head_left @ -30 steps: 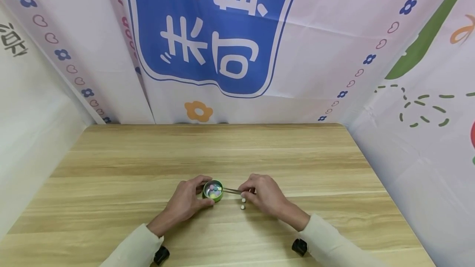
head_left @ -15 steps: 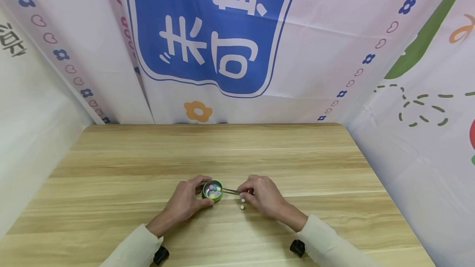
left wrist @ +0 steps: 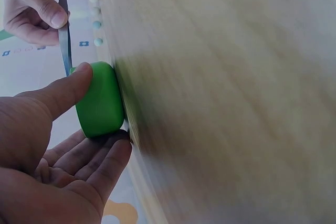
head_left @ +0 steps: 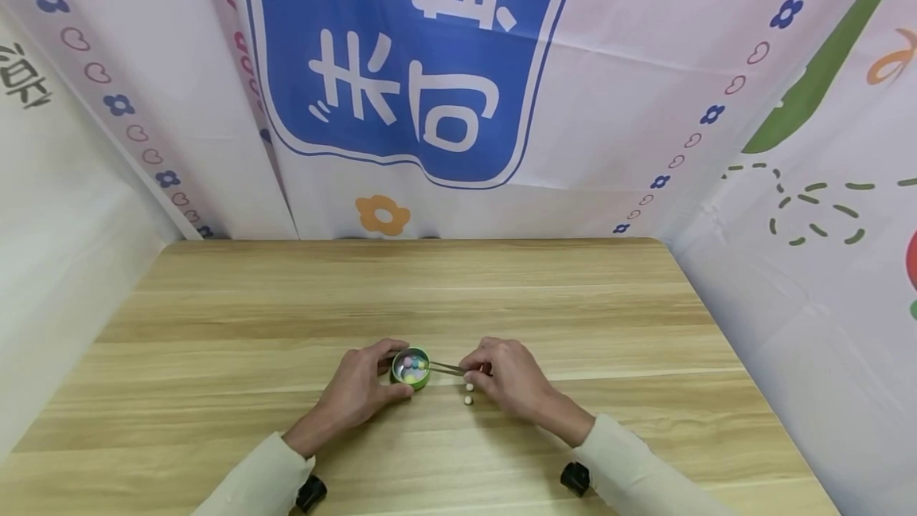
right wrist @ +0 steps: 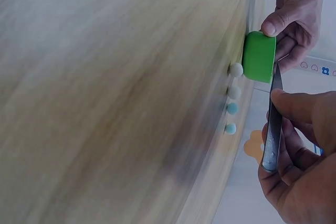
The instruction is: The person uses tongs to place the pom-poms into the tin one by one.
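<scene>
A small round green container (head_left: pixel 411 370) stands upright on the wooden table, with several pink, blue and yellow little balls (head_left: pixel 410 362) inside. My left hand (head_left: pixel 361 385) grips its side, thumb on the near edge and fingers on the far side. My right hand (head_left: pixel 510 374) pinches metal tweezers (head_left: pixel 447 369), whose tips reach over the rim into the container. Whether the tips hold a ball is too small to tell. In the right wrist view, white balls (right wrist: pixel 236 70) and light blue balls (right wrist: pixel 232 108) lie in a row on the table; my right hand partly hides this row in the head view.
The wooden tabletop (head_left: pixel 301 301) extends around both hands. Printed cloth (head_left: pixel 573 142) hangs behind the table's back edge and along both sides. A black wrist device (head_left: pixel 575 478) sits at the right sleeve, another black wrist device (head_left: pixel 311 493) at the left.
The tweezer tips and the balls inside the container have shifted slightly. My right hand has moved a touch to the left, while my left hand stays on the container.
</scene>
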A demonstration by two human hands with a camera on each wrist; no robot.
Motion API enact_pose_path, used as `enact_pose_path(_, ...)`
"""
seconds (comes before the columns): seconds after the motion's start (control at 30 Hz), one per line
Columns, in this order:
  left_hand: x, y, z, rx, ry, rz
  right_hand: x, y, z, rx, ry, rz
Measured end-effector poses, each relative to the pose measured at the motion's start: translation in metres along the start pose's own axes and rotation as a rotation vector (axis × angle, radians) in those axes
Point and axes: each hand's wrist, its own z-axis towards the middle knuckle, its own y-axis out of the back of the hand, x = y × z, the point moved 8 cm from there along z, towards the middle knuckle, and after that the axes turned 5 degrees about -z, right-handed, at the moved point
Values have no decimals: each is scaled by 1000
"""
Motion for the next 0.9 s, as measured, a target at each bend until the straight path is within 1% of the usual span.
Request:
enact_pose_path(0.17,0,0,0,1,-5,-3,-3,1,-1,1,-14,-6)
enact_pose_path(0.53,0,0,0,-2,8,1,-7,5,-3,-17,-8,-19)
enact_pose_path(0.9,0,0,0,-1,14,4,-17,11,-8,-28,-52,-18)
